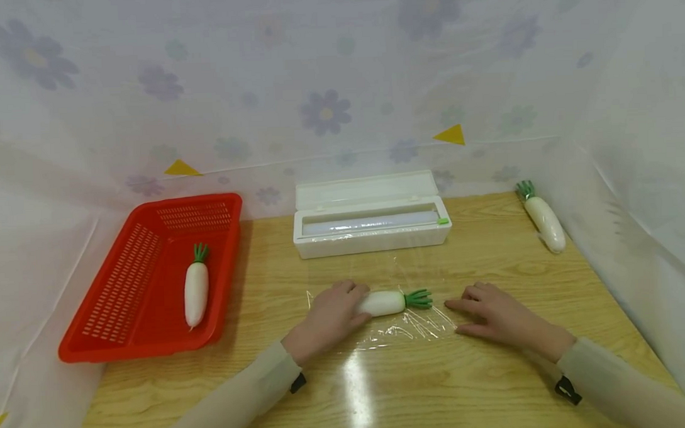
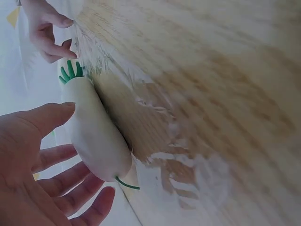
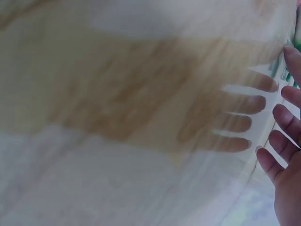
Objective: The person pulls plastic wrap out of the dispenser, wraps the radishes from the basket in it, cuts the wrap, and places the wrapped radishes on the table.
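Note:
A white radish (image 1: 386,303) with green leaf stalks lies sideways on a sheet of clear plastic wrap (image 1: 406,330). My left hand (image 1: 336,315) is at its root end. In the left wrist view its fingers are spread loosely beside the white radish (image 2: 96,127), thumb along one side. My right hand (image 1: 496,314) is low over the table, fingertips at the wrap's right edge just past the leaf stalks. The right wrist view shows that hand's fingers (image 3: 285,120) extended and apart, with nothing gripped.
Behind the hands stands a white wrap dispenser box (image 1: 372,241), lid raised, roll inside. A red basket (image 1: 226,293) at the left holds another radish (image 1: 196,294). A third radish (image 1: 547,222), with a shiny surface, lies at the far right table edge. Patterned curtains enclose the table.

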Motion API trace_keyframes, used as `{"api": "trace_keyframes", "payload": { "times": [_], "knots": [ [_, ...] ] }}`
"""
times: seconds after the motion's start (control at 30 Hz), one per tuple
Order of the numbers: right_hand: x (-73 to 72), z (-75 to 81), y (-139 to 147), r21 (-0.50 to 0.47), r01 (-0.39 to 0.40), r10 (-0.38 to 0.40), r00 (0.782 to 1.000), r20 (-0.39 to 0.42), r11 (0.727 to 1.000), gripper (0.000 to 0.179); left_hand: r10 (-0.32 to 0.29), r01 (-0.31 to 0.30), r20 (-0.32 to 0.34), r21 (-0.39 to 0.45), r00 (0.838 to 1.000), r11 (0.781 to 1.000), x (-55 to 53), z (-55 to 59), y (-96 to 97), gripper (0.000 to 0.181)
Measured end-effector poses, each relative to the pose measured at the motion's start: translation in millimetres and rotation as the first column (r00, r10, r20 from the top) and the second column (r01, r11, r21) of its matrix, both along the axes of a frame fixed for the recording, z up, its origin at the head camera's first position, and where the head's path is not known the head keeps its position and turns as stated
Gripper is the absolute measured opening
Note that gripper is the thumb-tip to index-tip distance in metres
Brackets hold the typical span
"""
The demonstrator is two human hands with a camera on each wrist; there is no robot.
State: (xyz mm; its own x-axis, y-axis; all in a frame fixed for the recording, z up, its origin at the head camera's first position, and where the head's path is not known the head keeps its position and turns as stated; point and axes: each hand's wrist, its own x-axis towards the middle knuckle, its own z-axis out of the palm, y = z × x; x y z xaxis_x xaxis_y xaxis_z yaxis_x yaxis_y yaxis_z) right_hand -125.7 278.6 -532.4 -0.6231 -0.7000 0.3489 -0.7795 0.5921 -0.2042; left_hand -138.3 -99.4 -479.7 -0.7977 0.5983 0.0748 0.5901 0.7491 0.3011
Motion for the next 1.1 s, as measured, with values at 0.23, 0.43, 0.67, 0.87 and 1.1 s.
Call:
{"api": "trace_keyframes", "payload": {
  "times": [0.23, 0.43, 0.67, 0.87, 1.1],
  "knots": [
    [0.6, -2.1, 1, 0.014, -0.007, 0.007, 1.0, -0.005, 1.0, 0.048, 0.102, -0.065, -0.169, 0.214, 0.98, 0.975, 14.5, -14.3, -24.8, 0.029],
    [0.2, -4.2, 2, -0.003, -0.007, 0.007, 1.0, -0.016, 1.0, 0.049, -0.01, 0.054, -0.208, 0.205, 0.978, 0.977, 31.9, -26.1, -53.9, 0.019],
    [1.3, -2.8, 1, -0.005, 0.004, -0.005, 1.0, -0.031, 1.0, 0.049, -0.119, 0.137, -0.166, 0.103, 0.979, 0.985, 38.9, -37.5, -79.1, 0.024],
    [3.5, 3.5, -7, 0.032, -0.114, 0.117, 0.987, -0.106, 0.993, 0.029, -0.16, 0.174, -0.143, 0.095, 0.977, 0.98, 38.5, -38.2, -87.3, 0.019],
    [5.4, 11.0, -17, 0.189, -0.211, 0.253, 0.937, -0.239, 0.959, 0.025, -0.176, 0.191, -0.154, 0.091, 0.972, 0.977, 37.8, -35.4, -88.4, 0.02]
  ]
}}
